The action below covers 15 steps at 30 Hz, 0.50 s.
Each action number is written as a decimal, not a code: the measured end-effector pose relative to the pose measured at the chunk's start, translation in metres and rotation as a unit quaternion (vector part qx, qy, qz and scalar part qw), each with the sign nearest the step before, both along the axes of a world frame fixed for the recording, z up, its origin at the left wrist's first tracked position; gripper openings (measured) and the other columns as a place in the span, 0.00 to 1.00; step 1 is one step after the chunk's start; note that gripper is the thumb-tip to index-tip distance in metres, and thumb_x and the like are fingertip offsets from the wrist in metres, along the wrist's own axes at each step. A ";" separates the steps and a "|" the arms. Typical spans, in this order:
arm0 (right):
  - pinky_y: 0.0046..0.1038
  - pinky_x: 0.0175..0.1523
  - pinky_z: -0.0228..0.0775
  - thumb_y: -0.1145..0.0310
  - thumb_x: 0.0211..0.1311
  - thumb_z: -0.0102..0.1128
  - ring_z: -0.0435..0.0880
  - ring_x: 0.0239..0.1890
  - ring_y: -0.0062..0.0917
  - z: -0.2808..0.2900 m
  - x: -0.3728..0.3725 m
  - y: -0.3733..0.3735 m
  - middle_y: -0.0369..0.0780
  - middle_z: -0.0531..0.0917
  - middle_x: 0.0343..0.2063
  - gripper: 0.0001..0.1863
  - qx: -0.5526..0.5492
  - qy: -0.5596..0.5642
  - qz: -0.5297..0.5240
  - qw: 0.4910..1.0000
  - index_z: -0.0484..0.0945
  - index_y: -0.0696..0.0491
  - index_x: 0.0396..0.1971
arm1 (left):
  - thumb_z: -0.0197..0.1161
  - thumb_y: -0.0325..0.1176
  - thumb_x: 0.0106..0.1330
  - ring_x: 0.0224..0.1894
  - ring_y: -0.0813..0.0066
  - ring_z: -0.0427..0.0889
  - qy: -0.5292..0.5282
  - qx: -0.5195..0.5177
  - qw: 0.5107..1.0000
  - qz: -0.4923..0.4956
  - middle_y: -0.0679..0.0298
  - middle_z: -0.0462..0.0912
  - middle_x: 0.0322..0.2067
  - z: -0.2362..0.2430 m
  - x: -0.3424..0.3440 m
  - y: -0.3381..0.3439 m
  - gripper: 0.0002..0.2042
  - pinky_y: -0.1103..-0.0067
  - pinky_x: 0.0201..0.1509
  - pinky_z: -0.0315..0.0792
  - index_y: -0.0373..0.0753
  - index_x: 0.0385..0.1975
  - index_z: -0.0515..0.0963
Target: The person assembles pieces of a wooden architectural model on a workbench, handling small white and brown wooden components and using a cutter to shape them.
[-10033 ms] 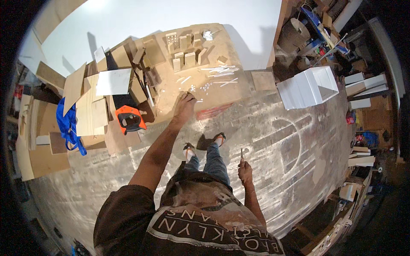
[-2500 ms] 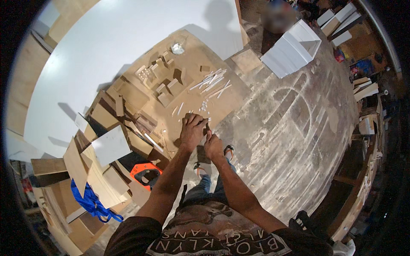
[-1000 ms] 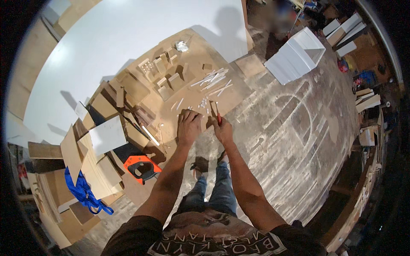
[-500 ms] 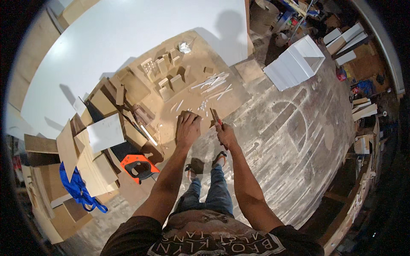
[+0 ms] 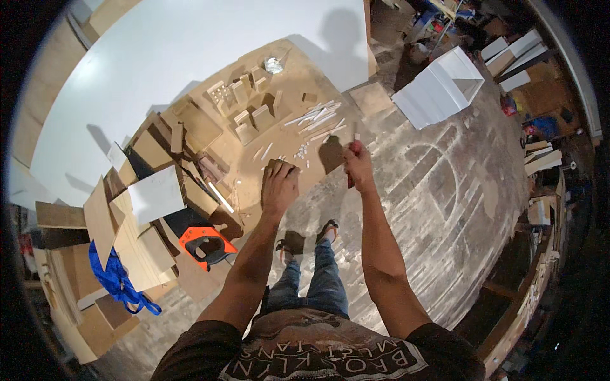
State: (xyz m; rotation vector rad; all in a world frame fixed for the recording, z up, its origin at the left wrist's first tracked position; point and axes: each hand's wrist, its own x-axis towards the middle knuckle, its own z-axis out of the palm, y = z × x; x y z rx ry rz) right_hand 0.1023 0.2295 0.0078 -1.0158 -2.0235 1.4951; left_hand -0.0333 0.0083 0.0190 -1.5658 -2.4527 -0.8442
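My left hand (image 5: 281, 185) rests at the near edge of a brown board (image 5: 292, 136), its fingers curled down, with what they grip hidden. Raised off to the right, my right hand (image 5: 359, 168) is closed round a red-handled tool (image 5: 356, 147); its working end is blurred. Thin white sticks (image 5: 321, 114) lie in a loose pile on the board. Several small white cut pieces (image 5: 301, 151) are scattered just beyond my left hand. Farther back stand small wooden blocks (image 5: 262, 117), and a block with holes (image 5: 218, 94) is among them.
An orange-handled saw (image 5: 206, 246) lies at the left, beside stacked wood offcuts (image 5: 143, 241) and a blue bag (image 5: 117, 282). A large white panel (image 5: 190, 44) spreads behind the board. At the far right, a white box (image 5: 438, 89) stands on the stained floor (image 5: 432, 209).
My right hand has swung away to the right and farther forward with the red-handled tool, off the board's near edge. My left hand has barely moved.
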 end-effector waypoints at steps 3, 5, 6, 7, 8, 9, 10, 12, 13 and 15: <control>0.32 0.33 0.73 0.70 0.64 0.64 0.77 0.25 0.25 0.008 0.018 -0.017 0.32 0.79 0.24 0.07 -0.204 0.038 -0.134 0.969 0.76 0.56 0.34 | 0.64 0.31 0.61 0.56 0.65 0.74 0.014 0.006 1.000 0.011 0.65 0.80 0.43 0.006 -0.005 -0.011 0.09 0.66 0.61 0.66 0.43 0.40 0.85; 0.33 0.34 0.71 0.69 0.62 0.67 0.79 0.25 0.31 -0.023 0.048 -0.011 0.41 0.80 0.21 0.11 0.085 -0.033 -0.088 0.992 0.75 0.59 0.29 | 0.64 0.31 0.61 0.56 0.65 0.74 0.007 0.011 1.000 -0.007 0.65 0.80 0.43 0.007 0.006 0.009 0.09 0.66 0.62 0.66 0.43 0.40 0.85; 0.31 0.34 0.70 0.69 0.62 0.67 0.75 0.25 0.27 -0.022 0.036 -0.027 0.39 0.77 0.20 0.11 0.109 -0.055 -0.068 0.990 0.75 0.59 0.28 | 0.64 0.31 0.61 0.56 0.65 0.74 0.012 -0.007 1.000 0.001 0.65 0.79 0.43 0.004 0.004 0.004 0.09 0.66 0.62 0.65 0.43 0.40 0.85; 0.29 0.33 0.69 0.69 0.61 0.68 0.71 0.25 0.22 -0.017 0.018 -0.049 0.38 0.75 0.19 0.11 0.133 -0.076 -0.047 0.987 0.76 0.59 0.27 | 0.64 0.31 0.61 0.56 0.65 0.74 0.016 -0.011 1.000 0.009 0.65 0.79 0.43 0.000 0.002 -0.003 0.09 0.66 0.62 0.65 0.43 0.40 0.85; 0.31 0.34 0.69 0.68 0.59 0.70 0.70 0.24 0.24 -0.006 0.000 -0.070 0.42 0.75 0.19 0.12 0.130 -0.067 -0.037 0.989 0.77 0.60 0.29 | 0.65 0.31 0.61 0.56 0.65 0.74 0.018 -0.014 1.000 0.015 0.65 0.79 0.43 -0.002 -0.003 -0.009 0.09 0.66 0.62 0.66 0.43 0.40 0.85; 0.35 0.35 0.73 0.66 0.59 0.71 0.77 0.24 0.32 -0.013 -0.005 -0.071 0.46 0.80 0.22 0.12 0.130 -0.071 -0.046 0.988 0.79 0.59 0.31 | 0.65 0.31 0.60 0.56 0.64 0.74 0.016 -0.007 1.000 0.007 0.65 0.79 0.43 0.001 0.000 -0.002 0.09 0.66 0.62 0.66 0.43 0.40 0.85; 0.37 0.37 0.74 0.65 0.59 0.70 0.81 0.27 0.38 -0.008 -0.017 -0.082 0.49 0.82 0.24 0.12 0.139 -0.063 -0.039 0.988 0.80 0.58 0.32 | 0.65 0.31 0.60 0.56 0.64 0.74 0.021 -0.008 1.000 0.010 0.65 0.79 0.43 0.001 -0.002 -0.003 0.09 0.66 0.62 0.66 0.43 0.40 0.85; 0.40 0.38 0.76 0.64 0.59 0.70 0.84 0.29 0.44 -0.002 -0.032 -0.093 0.51 0.84 0.26 0.12 0.146 -0.050 -0.034 0.987 0.82 0.58 0.33 | 0.65 0.30 0.58 0.56 0.63 0.73 -0.006 0.015 1.000 0.019 0.65 0.79 0.43 0.002 -0.001 -0.003 0.10 0.66 0.62 0.66 0.43 0.40 0.85; 0.41 0.39 0.76 0.63 0.60 0.69 0.85 0.33 0.47 -0.002 -0.036 -0.093 0.52 0.84 0.28 0.12 0.154 -0.080 -0.037 0.984 0.83 0.58 0.34 | 0.65 0.30 0.58 0.56 0.63 0.73 -0.003 0.015 1.000 0.018 0.65 0.79 0.43 0.001 -0.001 -0.002 0.10 0.66 0.62 0.66 0.43 0.40 0.85; 0.42 0.40 0.77 0.62 0.61 0.67 0.85 0.36 0.50 -0.002 -0.045 -0.095 0.53 0.84 0.29 0.13 0.162 -0.106 -0.040 0.980 0.84 0.57 0.35 | 0.64 0.30 0.57 0.56 0.61 0.73 -0.005 0.010 1.000 0.007 0.65 0.79 0.44 -0.002 -0.001 -0.002 0.11 0.64 0.63 0.66 0.43 0.40 0.85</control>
